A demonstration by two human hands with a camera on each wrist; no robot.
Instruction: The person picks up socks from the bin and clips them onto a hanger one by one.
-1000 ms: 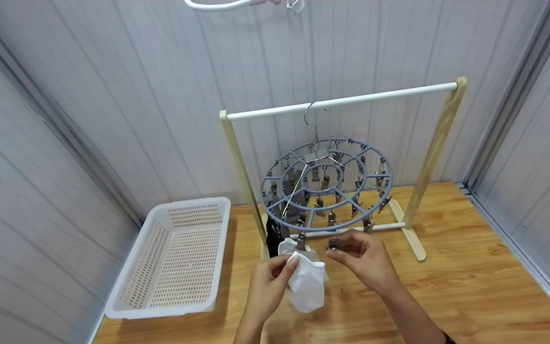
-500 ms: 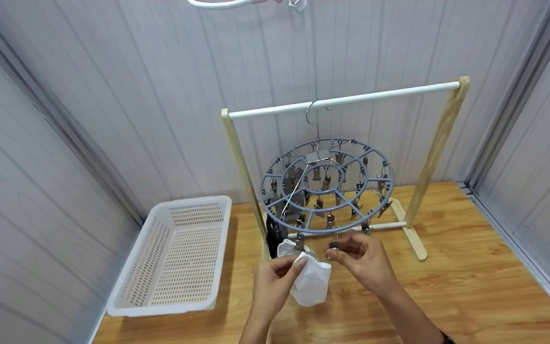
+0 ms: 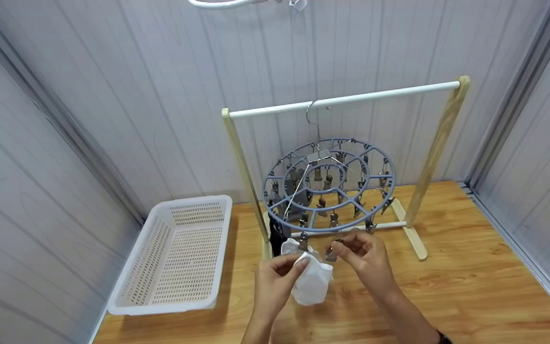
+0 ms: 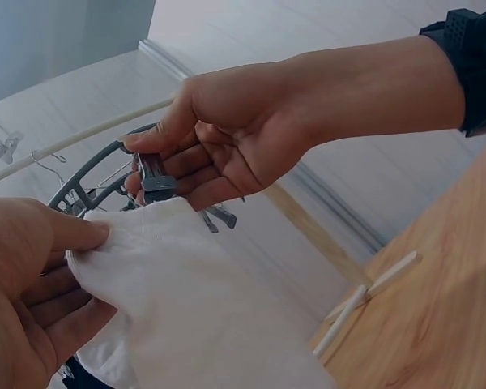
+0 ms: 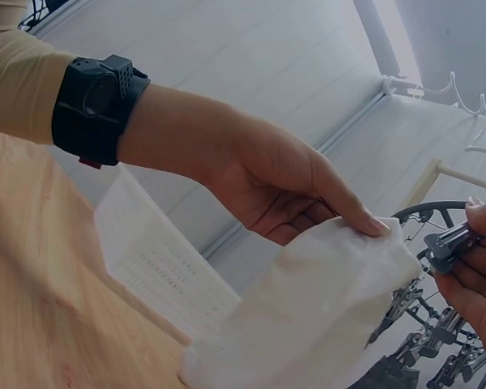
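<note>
White basket [image 3: 172,258] on wooden floor [image 3: 470,286]

Home laundry corner: peg hanger [image 3: 328,188], drying rack [image 3: 346,101], basket [image 3: 174,255].

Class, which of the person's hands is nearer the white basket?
Left. The left hand grips a white sock, closer to the white basket; the right hand pinches a clip farther away.

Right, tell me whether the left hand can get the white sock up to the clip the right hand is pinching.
Probably yes: the left hand holds the white sock just beside the clip pinched by the right hand, nothing between.
</note>
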